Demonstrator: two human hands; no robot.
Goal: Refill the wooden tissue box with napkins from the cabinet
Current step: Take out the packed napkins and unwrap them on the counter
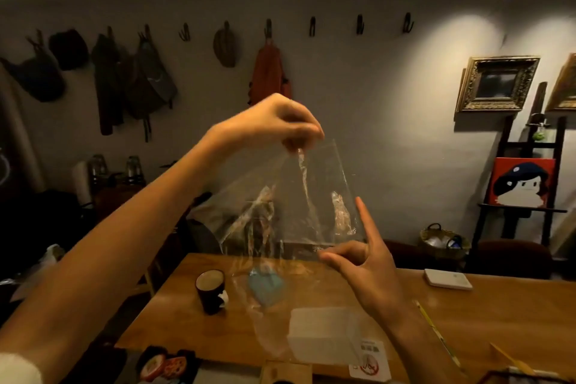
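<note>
Overhead, left hand (280, 121) pinches clear plastic bag (290, 212); right hand (364, 271) open beside it.

A dark mug (210, 290) stands on the wooden table (498, 315); bags (146, 81) hang behind.

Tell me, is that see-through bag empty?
Empty: the plastic bag hangs limp from the left hand, with wall and table showing through it.

Single head cam, wide-angle, facing fwd over wooden table (498, 315) toward hook-lined wall (374, 78), hands close up.
</note>
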